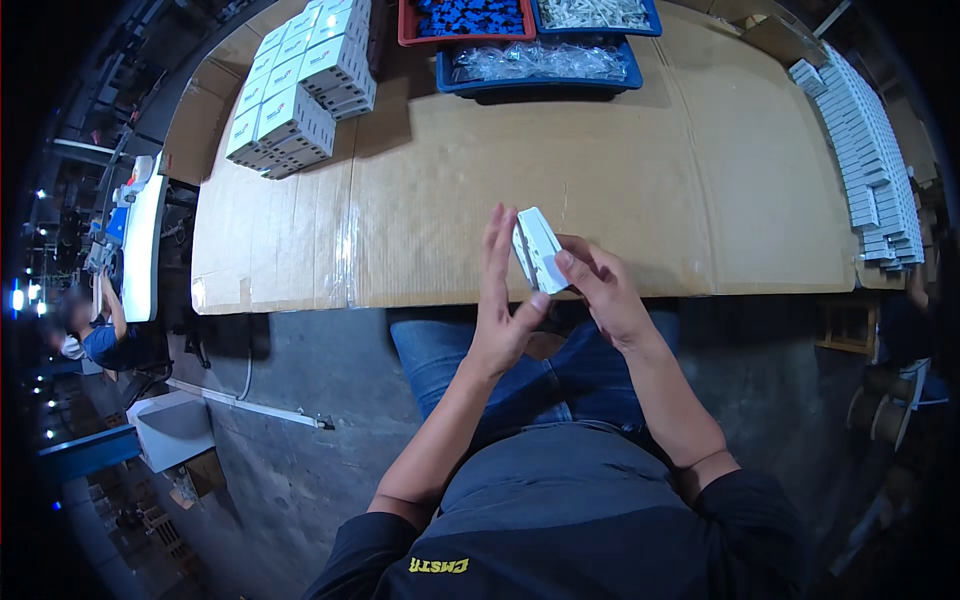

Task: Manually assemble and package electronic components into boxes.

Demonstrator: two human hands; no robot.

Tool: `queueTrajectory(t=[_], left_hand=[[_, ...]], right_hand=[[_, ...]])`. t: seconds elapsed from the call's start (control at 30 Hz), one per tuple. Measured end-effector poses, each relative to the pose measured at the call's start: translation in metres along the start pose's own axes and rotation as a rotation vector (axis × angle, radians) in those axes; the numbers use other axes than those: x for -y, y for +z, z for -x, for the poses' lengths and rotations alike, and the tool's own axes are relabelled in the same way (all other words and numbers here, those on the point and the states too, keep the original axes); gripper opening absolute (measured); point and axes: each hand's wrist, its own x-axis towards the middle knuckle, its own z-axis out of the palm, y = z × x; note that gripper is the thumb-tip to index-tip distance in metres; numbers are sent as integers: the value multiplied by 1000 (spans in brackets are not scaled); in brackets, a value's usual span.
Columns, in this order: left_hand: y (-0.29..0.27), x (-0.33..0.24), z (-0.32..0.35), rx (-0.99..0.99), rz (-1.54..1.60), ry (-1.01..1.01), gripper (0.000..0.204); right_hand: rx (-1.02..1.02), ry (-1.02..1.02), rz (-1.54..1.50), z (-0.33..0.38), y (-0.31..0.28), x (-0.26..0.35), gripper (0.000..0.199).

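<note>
Okay, so we're handling a small white oblong box-shaped piece, and we're guessing it's light, since we're carrying it on fingers and thumbs. It's looking stiff too: its edges are running straight and nothing is sagging. We're not managing to tell card from hard plastic; if it's plastic we're expecting it to be slick, and if it's card we're worrying about dented corners. Either way, we're favouring a gentle pinch across the long sides.

Looks-wise, it's showing a pale face, some small dark marks we aren't able to make out, and a darker line running lengthwise. It's tilting between our hands, near the table's close edge.

Our bare right hand is pinching it, thumb on the near right side, fingers curling around behind. Our bare left hand is standing wide, fingers stretching up by the left side, thumb at the lower end; we can't tell how hard it's pressing.

Further out, we're working at a brown cardboard-covered tabletop, with a stack of white printed cartons standing far left, red and blue plastic trays of small parts sitting ahead, and rows of little white boxes lining the right.
</note>
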Motion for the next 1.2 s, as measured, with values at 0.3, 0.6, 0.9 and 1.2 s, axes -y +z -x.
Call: queueTrajectory(t=[0.3, 0.6, 0.9, 1.2], left_hand=[[12, -17, 0, -190, 464, -386, 80], [19, -3, 6, -254, 308, -184, 84], [20, -3, 10, -286, 278, -105, 98], [23, -5, 12, -309, 317, -86, 95]], right_hand=[[27, -373, 287, 0, 11, -15, 59], [-20, -512, 615, 13, 32, -37, 50], [-68, -731, 746, 11, 42, -45, 49], [-66, -708, 723, 16, 43, -47, 49]])
